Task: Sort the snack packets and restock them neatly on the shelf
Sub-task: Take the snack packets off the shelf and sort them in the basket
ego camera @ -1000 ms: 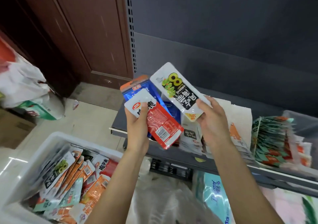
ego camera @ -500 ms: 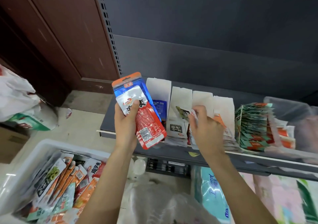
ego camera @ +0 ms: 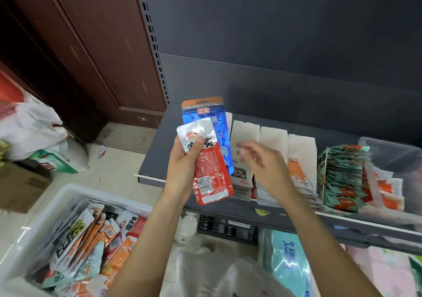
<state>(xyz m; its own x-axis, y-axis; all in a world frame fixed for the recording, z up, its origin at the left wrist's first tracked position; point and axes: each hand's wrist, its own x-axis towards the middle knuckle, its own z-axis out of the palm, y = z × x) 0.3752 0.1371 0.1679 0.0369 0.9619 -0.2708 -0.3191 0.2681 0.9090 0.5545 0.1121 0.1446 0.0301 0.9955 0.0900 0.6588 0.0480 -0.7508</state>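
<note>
Having shelved the white packet, the right hand [ego camera: 262,162] hovered released mid-frame; the left hand [ego camera: 185,166] grasped the red packet [ego camera: 211,175] and the blue packet [ego camera: 210,118], next to sort.

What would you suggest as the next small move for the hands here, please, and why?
Probably the right hand, open and empty, should take the red-and-white foil packet from the left hand, which grips it in front of a blue packet with an orange top. The dark grey shelf already holds sorted rows, so each packet needs its own.
</note>
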